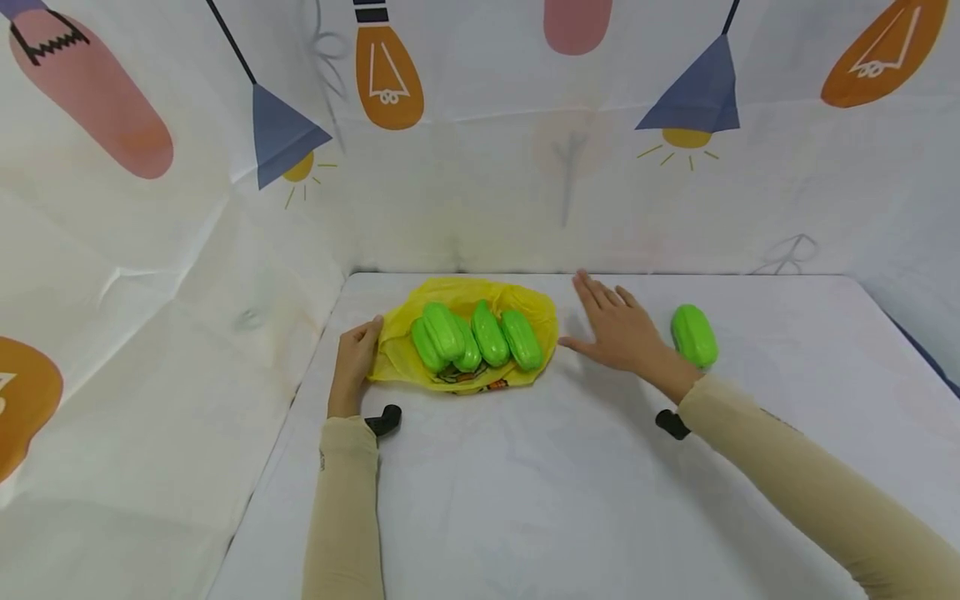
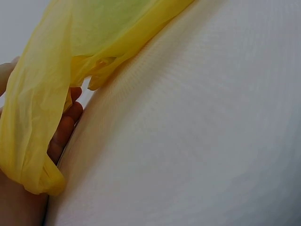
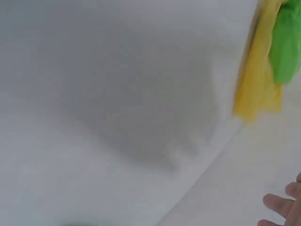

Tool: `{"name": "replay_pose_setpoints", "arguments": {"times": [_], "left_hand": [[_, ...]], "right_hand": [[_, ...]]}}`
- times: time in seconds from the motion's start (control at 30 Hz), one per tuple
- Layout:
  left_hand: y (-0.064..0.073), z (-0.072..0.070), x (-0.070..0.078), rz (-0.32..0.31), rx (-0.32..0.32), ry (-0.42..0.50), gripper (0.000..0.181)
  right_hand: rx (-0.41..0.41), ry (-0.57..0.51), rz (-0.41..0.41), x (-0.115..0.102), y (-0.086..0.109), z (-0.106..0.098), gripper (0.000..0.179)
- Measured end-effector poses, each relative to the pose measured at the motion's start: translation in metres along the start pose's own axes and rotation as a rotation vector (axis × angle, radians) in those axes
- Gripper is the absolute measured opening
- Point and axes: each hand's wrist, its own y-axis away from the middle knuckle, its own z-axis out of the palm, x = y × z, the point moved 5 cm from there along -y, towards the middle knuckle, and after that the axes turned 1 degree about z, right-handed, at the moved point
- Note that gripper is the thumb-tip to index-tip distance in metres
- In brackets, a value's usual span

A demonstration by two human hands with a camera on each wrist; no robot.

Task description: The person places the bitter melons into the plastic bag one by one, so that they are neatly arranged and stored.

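A yellow plastic bag [image 1: 390,354] lies spread with its mouth towards the camera, several glossy green ridged oblong pieces [image 1: 521,340] resting in it side by side. At its left edge my left hand [image 1: 355,358] grips the thin plastic; in the left wrist view the curled fingers [image 2: 63,132] are partly hidden behind the hanging bag [image 2: 33,108]. My right hand [image 1: 618,329] hovers just right of the bag, fingers spread and straight, holding nothing. Behind the right wrist, one more green ridged piece [image 1: 694,336] lies alone on the table.
The white-covered table [image 1: 517,483] reaches back to a white cloth wall [image 1: 480,200] printed with lamps and bulbs. Another cloth side [image 1: 150,350] rises close along the left edge. A black wrist camera [image 1: 386,420] sits at the left cuff, another [image 1: 672,424] at the right.
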Motion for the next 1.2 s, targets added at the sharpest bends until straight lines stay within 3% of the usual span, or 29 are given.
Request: {"name": "replay_pose_setpoints", "arguments": {"times": [0.17,0.4,0.53,0.7,1.07,1.2], "left_hand": [[-0.001,0.001,0.0,0.009,0.016,-0.012,0.062],[-0.002,-0.002,0.0,0.02,0.027,-0.037,0.062],[-0.002,-0.001,0.0,0.012,0.017,-0.016,0.061],[-0.003,-0.001,0.0,0.018,0.023,-0.021,0.062],[-0.002,-0.001,0.0,0.021,0.022,-0.022,0.063],[-0.001,-0.001,0.001,0.028,0.014,-0.043,0.065]], "right_hand": [[-0.025,-0.006,0.07,0.058,0.03,-0.006,0.1],[-0.125,-0.195,-0.033,0.116,0.08,-0.001,0.091],[-0.205,-0.246,-0.01,0.139,0.097,0.004,0.096],[-0.282,-0.236,0.01,0.152,0.105,0.011,0.1],[-0.186,-0.222,-0.026,0.151,0.087,0.007,0.082],[-0.208,-0.211,0.009,0.149,0.081,0.005,0.088]]}}
